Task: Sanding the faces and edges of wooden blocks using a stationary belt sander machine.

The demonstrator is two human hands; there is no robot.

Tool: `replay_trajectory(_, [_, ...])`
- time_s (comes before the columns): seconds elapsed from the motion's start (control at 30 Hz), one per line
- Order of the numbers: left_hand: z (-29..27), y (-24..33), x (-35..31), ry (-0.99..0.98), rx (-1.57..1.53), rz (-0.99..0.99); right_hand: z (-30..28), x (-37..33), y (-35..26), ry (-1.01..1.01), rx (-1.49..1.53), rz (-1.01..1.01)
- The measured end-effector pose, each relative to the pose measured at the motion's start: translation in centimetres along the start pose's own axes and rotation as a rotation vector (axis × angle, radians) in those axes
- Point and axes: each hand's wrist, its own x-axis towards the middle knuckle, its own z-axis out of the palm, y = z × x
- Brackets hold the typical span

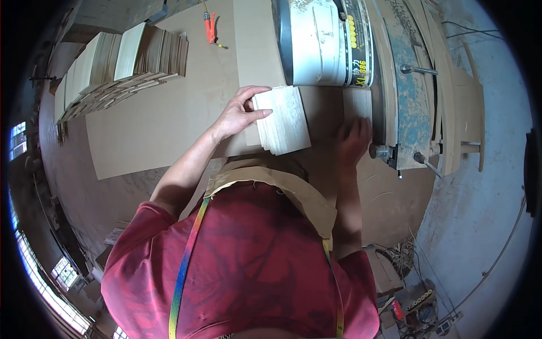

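My left hand (240, 114) grips the left edge of a stack of thin, pale wooden boards (285, 121), thumb on top and fingers along the far side. The stack sits just in front of my apron, slightly fanned at its edges. To its right, my right hand (355, 138) is in shadow, with fingers bent over the near end of a single thin wooden board (357, 101). That board lies between a white bucket (316, 42) and my body. The right thumb is hard to make out.
Stacked wooden boards (132, 62) stand at the far left on a cardboard-covered table (141, 135). An orange-handled tool (211, 28) lies near the far edge. A worn blue machine (412, 85) with metal levers stands close on the right, beside a wall (491, 130).
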Motion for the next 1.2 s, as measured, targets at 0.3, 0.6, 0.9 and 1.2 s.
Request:
replay_trajectory(0.3, [3.0,-2.5,1.3,0.227,0.243,0.112,-0.1,5.8,-4.7,-0.041,0.377,0.025])
replay_trajectory(0.6, [5.5,-2.0,2.6,0.189,0.26,0.087,-6.7,-0.3,-11.0,-0.258,0.378,0.063])
replay_trajectory(0.9, [3.9,-1.1,2.5,0.061,0.25,0.119,-1.5,0.3,-0.2,-0.032,0.043,0.109])
replay_trajectory(1.2, [4.4,-4.0,2.7,0.121,0.187,0.175,3.6,5.4,0.0,0.087,0.104,-0.063])
